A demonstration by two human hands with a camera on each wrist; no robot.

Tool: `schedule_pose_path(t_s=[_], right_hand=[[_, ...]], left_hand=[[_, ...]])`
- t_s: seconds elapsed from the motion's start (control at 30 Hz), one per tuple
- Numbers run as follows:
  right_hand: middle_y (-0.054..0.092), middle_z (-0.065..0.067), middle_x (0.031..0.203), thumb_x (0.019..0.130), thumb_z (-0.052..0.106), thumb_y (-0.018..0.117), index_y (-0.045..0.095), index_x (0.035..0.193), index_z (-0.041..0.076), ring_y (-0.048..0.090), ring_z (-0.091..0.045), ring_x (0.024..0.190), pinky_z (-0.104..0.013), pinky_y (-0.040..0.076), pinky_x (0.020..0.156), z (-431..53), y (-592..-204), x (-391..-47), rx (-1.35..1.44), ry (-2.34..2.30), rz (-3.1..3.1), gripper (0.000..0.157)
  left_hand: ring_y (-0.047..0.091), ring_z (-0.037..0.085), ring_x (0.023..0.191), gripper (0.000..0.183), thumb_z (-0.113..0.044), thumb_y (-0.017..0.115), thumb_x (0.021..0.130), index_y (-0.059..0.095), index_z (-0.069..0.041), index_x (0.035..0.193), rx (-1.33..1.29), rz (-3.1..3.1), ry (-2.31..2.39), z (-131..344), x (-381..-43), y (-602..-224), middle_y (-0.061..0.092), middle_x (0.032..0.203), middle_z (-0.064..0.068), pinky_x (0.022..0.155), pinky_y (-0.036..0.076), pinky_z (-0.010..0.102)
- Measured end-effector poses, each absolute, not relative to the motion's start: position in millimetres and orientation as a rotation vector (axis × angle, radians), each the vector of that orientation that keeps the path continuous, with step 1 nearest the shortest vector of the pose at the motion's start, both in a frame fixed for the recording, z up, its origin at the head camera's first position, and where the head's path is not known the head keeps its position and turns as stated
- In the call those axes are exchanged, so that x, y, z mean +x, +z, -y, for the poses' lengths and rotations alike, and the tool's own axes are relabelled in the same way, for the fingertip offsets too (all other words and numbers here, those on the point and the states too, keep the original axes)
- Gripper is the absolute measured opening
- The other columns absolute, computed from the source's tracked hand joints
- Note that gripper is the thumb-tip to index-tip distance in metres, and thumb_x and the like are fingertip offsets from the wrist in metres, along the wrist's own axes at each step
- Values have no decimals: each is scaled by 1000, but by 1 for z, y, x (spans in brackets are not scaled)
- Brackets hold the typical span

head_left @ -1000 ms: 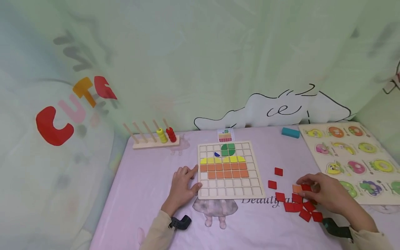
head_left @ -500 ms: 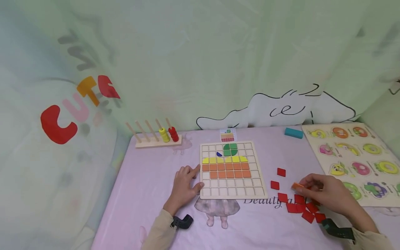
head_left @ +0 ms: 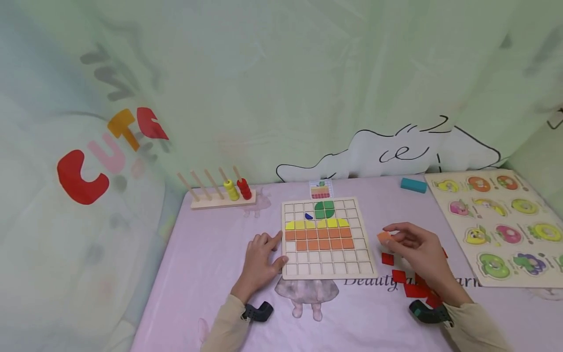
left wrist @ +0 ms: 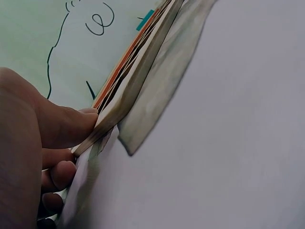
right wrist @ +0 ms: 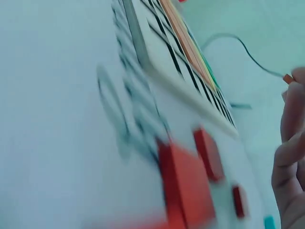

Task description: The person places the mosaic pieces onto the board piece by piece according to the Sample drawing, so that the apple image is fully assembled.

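An orange tile (head_left: 382,237) is off the table in the right hand (head_left: 418,247), at three o'clock of the gridded board (head_left: 336,268), near its edge but not over it; clock directions are from the board's middle in the head view, twelve pointing away from the person. The grip is a narrow pinch, thumb and fingertips on the tile. The right wrist view is blurred and shows the tile only as a sliver, so I can't fairly judge how firm that pinch is.

On the board, the upper orange row has six tiles; the lower orange row (head_left: 323,244) has five, with a bare cell (head_left: 291,246) at its nine o'clock end. The step in hand appears to be bringing this tile to that gap. The next move would call for crossing the board without brushing laid tiles, squaring the tile to the cell and lowering it flat.

The left hand (head_left: 260,261), between eight and nine o'clock, pinches nothing; its extended forefinger and thumb touch the board's edge, probably steadying it.

Loose red tiles (head_left: 399,276) lie at four o'clock, a picture card (head_left: 320,193) at twelve, a peg stand (head_left: 222,204) at ten, and a teal block (head_left: 413,185) at two. Well out at three is a fruit puzzle board (head_left: 523,280).
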State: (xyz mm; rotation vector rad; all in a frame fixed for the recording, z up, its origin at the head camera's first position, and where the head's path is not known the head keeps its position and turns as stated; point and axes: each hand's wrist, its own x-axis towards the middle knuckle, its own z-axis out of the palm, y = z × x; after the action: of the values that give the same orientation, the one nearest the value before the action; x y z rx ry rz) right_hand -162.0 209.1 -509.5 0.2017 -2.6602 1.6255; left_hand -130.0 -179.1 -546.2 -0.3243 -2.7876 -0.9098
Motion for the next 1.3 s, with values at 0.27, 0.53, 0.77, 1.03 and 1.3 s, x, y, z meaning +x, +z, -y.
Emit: schedule_pose_path(t_s=[0.27,0.53,0.77,1.03,1.3], right_hand=[[73,-7,83,97,14,77,69,127,1,70,-15,75,-23,53,65,-150,-518,-171,194,1887,2609,34],[77,-18,86,93,9,80,73,124,-3,79,-17,77,-20,60,75,-98,-517,-178,305,2077,2564,34],[82,-6,89,86,16,88,77,122,3,79,-14,82,-20,59,74,-59,-522,-180,405,1926,2701,39],[79,0,86,87,10,86,80,114,6,70,-8,71,-21,56,65,-35,-525,-179,561,1741,2754,27],[65,10,74,81,14,89,83,101,12,53,-5,66,-23,42,61,-21,-521,-180,695,1297,2813,21]], left_hand=[[41,15,88,65,-27,77,87,64,-3,146,-348,2770,-882,183,-130,-550,56,91,2,83,33,36],[41,16,88,65,-27,77,87,63,-4,147,-347,2788,-886,182,-130,-552,54,92,0,84,34,35],[41,14,88,65,-27,78,88,63,-6,147,-346,2799,-869,182,-130,-551,53,92,-2,84,33,34],[42,15,91,65,-27,77,88,63,-7,148,-364,2807,-846,182,-134,-553,53,92,-4,85,34,34],[43,17,91,65,-26,77,87,63,-5,147,-349,2800,-905,183,-134,-548,54,92,0,85,33,36]])
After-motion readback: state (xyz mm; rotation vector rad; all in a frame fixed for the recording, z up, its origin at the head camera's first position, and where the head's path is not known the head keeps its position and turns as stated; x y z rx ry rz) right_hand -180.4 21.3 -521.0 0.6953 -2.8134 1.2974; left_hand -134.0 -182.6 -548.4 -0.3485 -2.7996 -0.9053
